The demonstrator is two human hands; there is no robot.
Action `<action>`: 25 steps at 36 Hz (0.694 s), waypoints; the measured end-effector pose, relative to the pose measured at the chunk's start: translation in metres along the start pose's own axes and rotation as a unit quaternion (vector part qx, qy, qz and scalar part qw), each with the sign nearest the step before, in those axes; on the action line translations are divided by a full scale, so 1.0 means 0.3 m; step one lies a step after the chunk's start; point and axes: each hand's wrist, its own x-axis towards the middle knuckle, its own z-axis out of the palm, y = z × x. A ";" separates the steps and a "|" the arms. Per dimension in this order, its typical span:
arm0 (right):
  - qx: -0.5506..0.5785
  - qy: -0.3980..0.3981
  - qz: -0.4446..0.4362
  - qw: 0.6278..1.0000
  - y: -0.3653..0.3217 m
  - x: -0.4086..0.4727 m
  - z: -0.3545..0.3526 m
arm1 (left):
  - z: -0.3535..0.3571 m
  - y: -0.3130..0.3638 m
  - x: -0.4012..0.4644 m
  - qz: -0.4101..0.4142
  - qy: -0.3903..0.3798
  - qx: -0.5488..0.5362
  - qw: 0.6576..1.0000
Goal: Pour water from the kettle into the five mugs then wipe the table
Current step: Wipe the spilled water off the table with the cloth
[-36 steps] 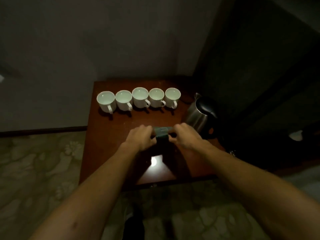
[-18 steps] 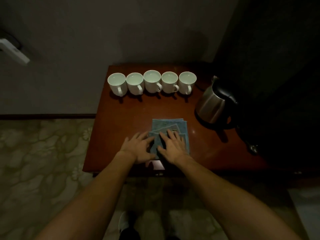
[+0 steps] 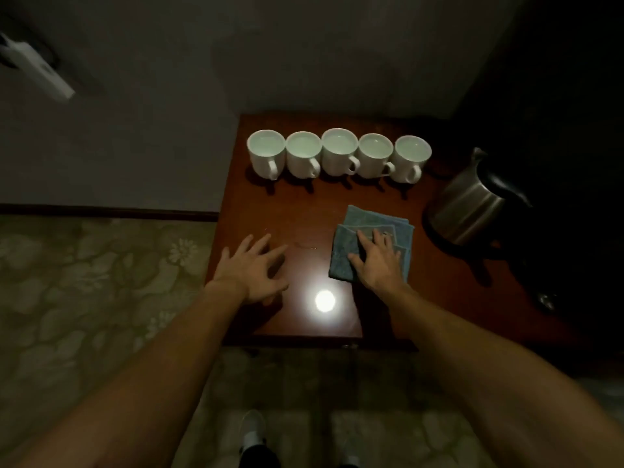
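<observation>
Several white mugs (image 3: 339,156) stand in a row along the back of the reddish-brown table (image 3: 304,204), each holding water. A steel kettle with a black lid and handle (image 3: 472,204) stands at the right. A folded blue cloth (image 3: 368,231) lies flat on the table in front of the mugs. My right hand (image 3: 378,261) presses flat on the cloth with straight fingers. My left hand (image 3: 251,270) hovers or rests over the bare table to the left, fingers spread and relaxed, holding nothing. A few small water drops (image 3: 305,245) glint between the hands.
A bright light reflection (image 3: 325,300) shines on the table near its front edge. The wall is right behind the mugs. Patterned carpet (image 3: 84,282) lies to the left and below. A dark piece of furniture fills the right side past the kettle.
My left hand has come off the cloth and moved left onto the bare table. My right hand stays flat on the cloth, which now lies spread further right.
</observation>
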 end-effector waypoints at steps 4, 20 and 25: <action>-0.026 -0.010 -0.050 0.998 -0.104 0.066 0.008 | 0.006 -0.131 0.007 -0.030 0.029 -0.052 0.998; -0.081 -0.087 -0.291 0.949 -0.623 0.007 0.267 | -0.013 -0.353 -0.020 -0.100 0.141 -0.107 0.979; -0.062 -0.069 -0.246 0.965 -0.586 0.042 0.212 | -0.016 -0.315 -0.028 -0.095 0.128 -0.087 0.983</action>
